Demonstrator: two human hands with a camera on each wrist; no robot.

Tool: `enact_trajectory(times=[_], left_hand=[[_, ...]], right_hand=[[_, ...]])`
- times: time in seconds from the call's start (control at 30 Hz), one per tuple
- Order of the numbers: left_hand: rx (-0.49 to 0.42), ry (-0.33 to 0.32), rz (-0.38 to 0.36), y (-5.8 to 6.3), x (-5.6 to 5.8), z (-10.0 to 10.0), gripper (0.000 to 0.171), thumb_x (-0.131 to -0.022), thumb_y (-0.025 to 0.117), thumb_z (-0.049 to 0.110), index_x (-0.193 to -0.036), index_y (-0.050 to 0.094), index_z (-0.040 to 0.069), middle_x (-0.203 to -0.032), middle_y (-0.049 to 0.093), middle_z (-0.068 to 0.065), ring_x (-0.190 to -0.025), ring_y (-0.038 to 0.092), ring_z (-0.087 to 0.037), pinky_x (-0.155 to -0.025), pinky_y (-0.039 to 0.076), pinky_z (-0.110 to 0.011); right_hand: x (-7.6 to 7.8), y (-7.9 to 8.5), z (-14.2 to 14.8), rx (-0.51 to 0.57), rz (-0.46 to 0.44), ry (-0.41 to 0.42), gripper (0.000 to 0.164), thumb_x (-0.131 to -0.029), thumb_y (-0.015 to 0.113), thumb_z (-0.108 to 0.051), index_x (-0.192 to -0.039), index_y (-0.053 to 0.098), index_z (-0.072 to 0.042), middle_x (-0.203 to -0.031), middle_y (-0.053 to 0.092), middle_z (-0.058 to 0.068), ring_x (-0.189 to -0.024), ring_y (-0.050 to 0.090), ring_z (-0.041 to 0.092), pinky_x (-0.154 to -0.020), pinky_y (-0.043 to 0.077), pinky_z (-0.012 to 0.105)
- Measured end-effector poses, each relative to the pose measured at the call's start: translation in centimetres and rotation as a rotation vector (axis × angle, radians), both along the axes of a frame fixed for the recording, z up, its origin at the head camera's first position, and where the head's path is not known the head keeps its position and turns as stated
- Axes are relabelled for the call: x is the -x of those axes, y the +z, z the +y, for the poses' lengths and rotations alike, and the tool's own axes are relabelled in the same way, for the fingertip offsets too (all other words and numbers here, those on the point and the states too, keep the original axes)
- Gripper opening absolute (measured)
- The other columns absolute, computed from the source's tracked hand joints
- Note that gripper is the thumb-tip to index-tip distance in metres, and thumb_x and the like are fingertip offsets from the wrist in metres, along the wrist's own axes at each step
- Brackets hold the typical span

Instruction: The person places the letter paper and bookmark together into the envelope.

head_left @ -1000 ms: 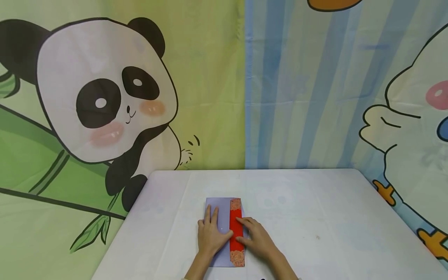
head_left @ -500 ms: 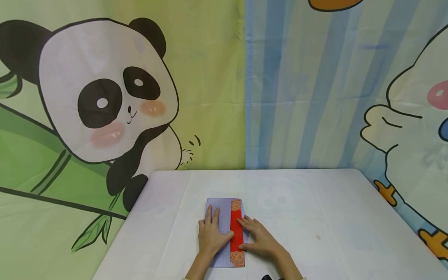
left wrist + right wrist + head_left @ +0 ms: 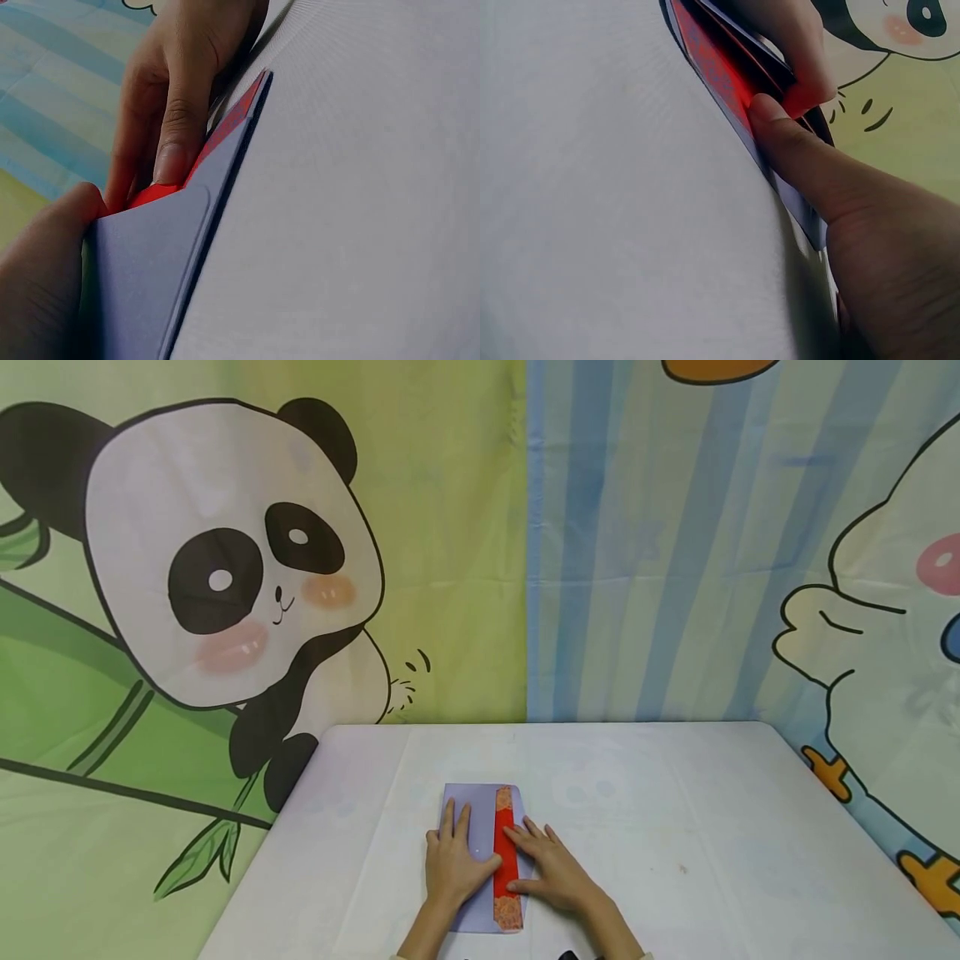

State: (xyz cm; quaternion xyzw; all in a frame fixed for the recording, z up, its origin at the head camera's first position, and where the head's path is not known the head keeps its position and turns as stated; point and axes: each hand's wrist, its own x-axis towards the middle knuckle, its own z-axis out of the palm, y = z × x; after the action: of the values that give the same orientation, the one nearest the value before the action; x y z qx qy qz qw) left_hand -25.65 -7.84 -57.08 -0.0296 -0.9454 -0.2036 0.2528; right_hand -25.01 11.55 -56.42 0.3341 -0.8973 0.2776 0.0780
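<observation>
A lavender booklet-like folder [image 3: 480, 802] lies on the white table in the head view, a red strip with patterned ends [image 3: 506, 816] along its right side. My left hand [image 3: 453, 864] rests on the lavender panel with fingers spread, the thumb at the panel's edge beside the strip. My right hand [image 3: 558, 872] touches the strip with fingertips and thumb, set apart along its length. In the left wrist view the lavender panel [image 3: 150, 262] stands partly raised over the red layer. The right wrist view shows the right thumb [image 3: 780, 131] on the red layer, in the gap.
The white table [image 3: 675, 810] extends around the folder. Behind it hang a panda-print curtain [image 3: 450, 527] and a blue striped curtain [image 3: 637, 568]. A small dark object [image 3: 568, 955] shows at the bottom edge near the right wrist.
The red strip's right edge has shifted slightly left, so more lavender shows beside it. My right thumb has slid toward the near end of the strip. My left hand has stayed nearly still.
</observation>
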Motion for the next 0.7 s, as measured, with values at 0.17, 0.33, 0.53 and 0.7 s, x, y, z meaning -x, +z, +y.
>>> enact_trajectory(times=[0.17,0.33,0.53,0.7], left_hand=[[-0.017,0.0,-0.003,0.1,0.0,0.0,0.089,-0.053,0.065,0.056,-0.131,0.047,0.015,-0.143,0.033,-0.01,-0.076,0.038,-0.024,-0.065,0.031,-0.03],[-0.009,-0.008,0.008,0.1,0.0,0.0,0.09,-0.054,0.065,0.058,-0.131,0.047,0.014,-0.143,0.033,-0.01,-0.076,0.038,-0.025,-0.066,0.032,-0.031],[-0.002,-0.007,0.04,0.2,-0.1,0.0,0.091,-0.052,0.067,0.058,-0.129,0.049,0.013,-0.141,0.036,-0.012,-0.074,0.039,-0.025,-0.066,0.032,-0.032],[-0.02,-0.002,0.036,0.5,-0.2,0.1,0.091,-0.052,0.068,0.057,-0.129,0.05,0.013,-0.14,0.036,-0.013,-0.075,0.04,-0.026,-0.066,0.033,-0.033]], right_hand=[[-0.1,0.0,-0.4,-0.006,0.026,-0.019,0.077,-0.073,0.059,-0.055,-0.136,0.04,-0.014,-0.136,0.044,0.002,-0.131,0.027,0.032,-0.101,0.015,0.054],[-0.5,0.3,-0.8,-0.018,0.048,-0.054,0.077,-0.071,0.058,-0.06,-0.134,0.044,-0.017,-0.135,0.046,0.0,-0.131,0.028,0.029,-0.102,0.016,0.055],[-0.5,0.3,-1.2,-0.02,0.133,-0.105,0.078,-0.069,0.059,-0.061,-0.13,0.049,-0.013,-0.131,0.05,0.0,-0.128,0.034,0.027,-0.101,0.02,0.054],[-0.6,0.2,-1.3,-0.071,0.135,-0.092,0.072,-0.074,0.055,-0.06,-0.131,0.047,-0.016,-0.134,0.046,0.0,-0.129,0.032,0.03,-0.099,0.02,0.057]])
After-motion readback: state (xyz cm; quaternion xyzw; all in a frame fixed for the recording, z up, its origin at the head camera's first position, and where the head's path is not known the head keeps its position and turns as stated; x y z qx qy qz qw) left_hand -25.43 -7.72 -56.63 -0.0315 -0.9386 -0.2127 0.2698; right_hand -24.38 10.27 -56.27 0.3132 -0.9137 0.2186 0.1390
